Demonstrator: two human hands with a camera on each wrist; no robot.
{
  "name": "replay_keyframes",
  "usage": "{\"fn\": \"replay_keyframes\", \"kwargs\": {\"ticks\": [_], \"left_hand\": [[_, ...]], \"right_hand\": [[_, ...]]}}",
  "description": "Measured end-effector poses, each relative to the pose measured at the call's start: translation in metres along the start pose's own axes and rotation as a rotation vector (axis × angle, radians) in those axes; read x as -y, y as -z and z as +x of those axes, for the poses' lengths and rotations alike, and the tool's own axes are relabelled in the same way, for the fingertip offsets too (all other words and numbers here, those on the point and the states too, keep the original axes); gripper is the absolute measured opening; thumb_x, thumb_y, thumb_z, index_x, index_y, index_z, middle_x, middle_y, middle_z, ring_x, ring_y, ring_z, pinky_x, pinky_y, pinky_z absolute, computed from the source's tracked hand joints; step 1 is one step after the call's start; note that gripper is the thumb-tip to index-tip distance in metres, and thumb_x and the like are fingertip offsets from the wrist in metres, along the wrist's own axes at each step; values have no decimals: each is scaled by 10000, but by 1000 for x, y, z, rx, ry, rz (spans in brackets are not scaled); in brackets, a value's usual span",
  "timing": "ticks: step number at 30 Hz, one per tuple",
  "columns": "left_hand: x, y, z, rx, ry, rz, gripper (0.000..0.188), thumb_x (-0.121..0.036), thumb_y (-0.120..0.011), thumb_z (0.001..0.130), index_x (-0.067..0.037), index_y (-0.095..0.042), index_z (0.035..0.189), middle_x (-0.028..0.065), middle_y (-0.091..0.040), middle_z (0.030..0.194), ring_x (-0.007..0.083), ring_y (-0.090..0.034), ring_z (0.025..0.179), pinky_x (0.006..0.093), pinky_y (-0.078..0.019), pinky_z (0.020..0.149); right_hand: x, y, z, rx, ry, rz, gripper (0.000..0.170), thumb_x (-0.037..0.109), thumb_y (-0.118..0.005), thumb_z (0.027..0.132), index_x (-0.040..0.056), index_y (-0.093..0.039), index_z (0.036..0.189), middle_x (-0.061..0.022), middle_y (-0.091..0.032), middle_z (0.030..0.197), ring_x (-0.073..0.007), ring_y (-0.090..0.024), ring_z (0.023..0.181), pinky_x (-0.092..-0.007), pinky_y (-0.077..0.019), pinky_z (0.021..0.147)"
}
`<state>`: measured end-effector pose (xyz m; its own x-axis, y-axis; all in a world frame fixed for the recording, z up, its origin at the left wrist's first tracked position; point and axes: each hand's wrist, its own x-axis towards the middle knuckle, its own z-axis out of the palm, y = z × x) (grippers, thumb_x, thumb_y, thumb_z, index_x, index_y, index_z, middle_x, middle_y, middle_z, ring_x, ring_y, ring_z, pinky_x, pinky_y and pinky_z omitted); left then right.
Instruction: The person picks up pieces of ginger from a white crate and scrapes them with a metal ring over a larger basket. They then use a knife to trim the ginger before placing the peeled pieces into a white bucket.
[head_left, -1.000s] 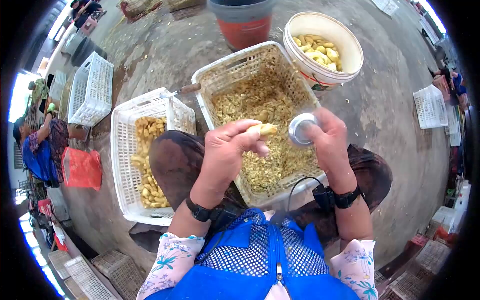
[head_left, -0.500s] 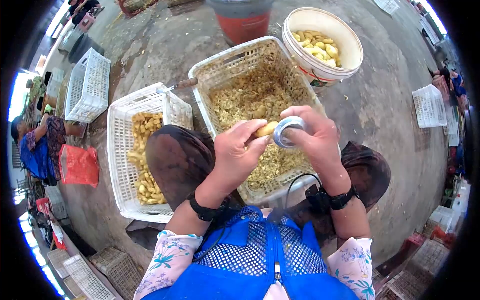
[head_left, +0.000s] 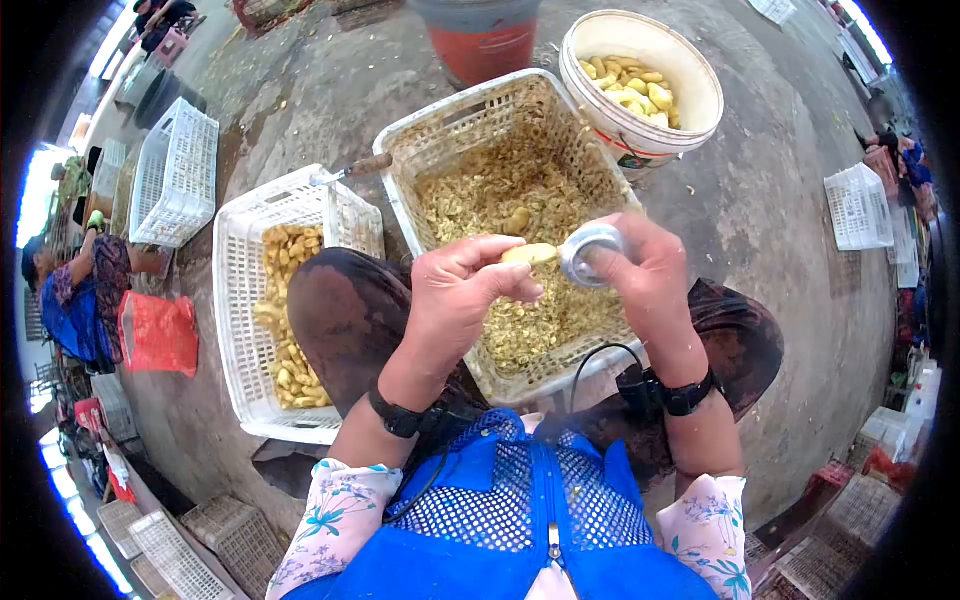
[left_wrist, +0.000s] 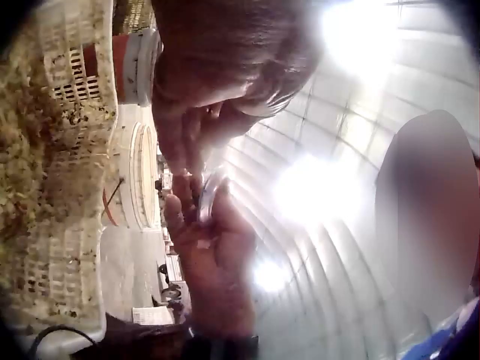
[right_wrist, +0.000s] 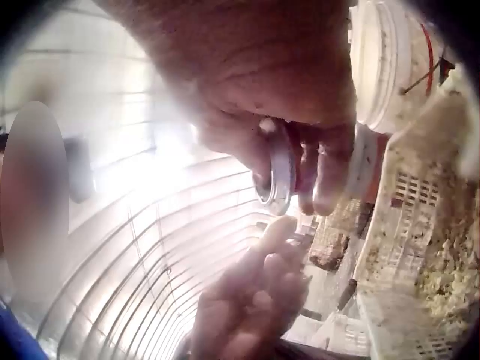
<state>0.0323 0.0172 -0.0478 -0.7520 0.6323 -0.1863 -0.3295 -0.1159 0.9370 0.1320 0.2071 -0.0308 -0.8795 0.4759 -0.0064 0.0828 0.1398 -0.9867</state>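
Head view: the left hand [head_left: 448,300] pinched one end of a yellow piece [head_left: 532,254] between thumb and fingers. The piece looked light, firm and perhaps slippery, best held by that end. It jutted towards the metal ring [head_left: 590,254] gripped by the right hand [head_left: 652,275], above the middle of the crate [head_left: 455,103]; contact was unclear.

Grey concrete floor [head_left: 800,300], stained with damp-looking dark patches, spreads around. White crates [head_left: 175,175] stand at ten o'clock, stacked crates [head_left: 840,530] at four, a red bag [head_left: 160,332] at nine. White daylight [head_left: 865,30] glares at two. Bright patches [left_wrist: 319,187] light the pale, ribbed roof [left_wrist: 360,259].
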Motion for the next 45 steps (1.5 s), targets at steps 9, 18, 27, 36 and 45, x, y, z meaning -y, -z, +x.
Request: {"fn": "replay_keyframes", "kwargs": {"ticks": [9,18,27,36,45], "left_hand": [[-2,-5,-5,39,-429,715,269,19,-730,846,62,-719,1111,117,-744,932,197,-735,806,291,-597,755],[-4,-1,2,-1,26,-165,212,48,-672,889,110,-692,1091,165,-739,934,201,-717,743,324,-612,697],[3,7,4,122,98,-285,274,17,-655,877,99,-678,1138,201,-734,1018,225,-719,764,367,-614,742],[-3,2,0,37,-207,330,255,24,-708,827,45,-721,1080,117,-732,995,172,-696,809,298,-563,721],[18,-4,5,-5,-703,804,292,21,-722,741,-12,-729,1031,146,-717,955,275,-717,863,339,-573,766]], "right_hand": [[-4,-4,-1,137,17,-137,125,30,-694,854,1,-701,976,-28,-704,885,-86,-645,826,-267,-524,745],[-9,3,1,14,-56,39,88,53,-735,809,-2,-693,863,-9,-644,736,-70,-576,672,-272,-453,587],[1,5,-4,87,-17,-49,117,23,-699,822,-7,-714,934,-21,-686,788,-77,-602,699,-266,-485,630],[3,3,-2,97,-15,76,157,-9,-711,840,-4,-709,997,-11,-693,865,-65,-623,789,-240,-505,692],[-13,-9,-4,199,-5,2,212,44,-730,861,16,-713,1070,-10,-706,942,-78,-636,856,-247,-510,760]]}}
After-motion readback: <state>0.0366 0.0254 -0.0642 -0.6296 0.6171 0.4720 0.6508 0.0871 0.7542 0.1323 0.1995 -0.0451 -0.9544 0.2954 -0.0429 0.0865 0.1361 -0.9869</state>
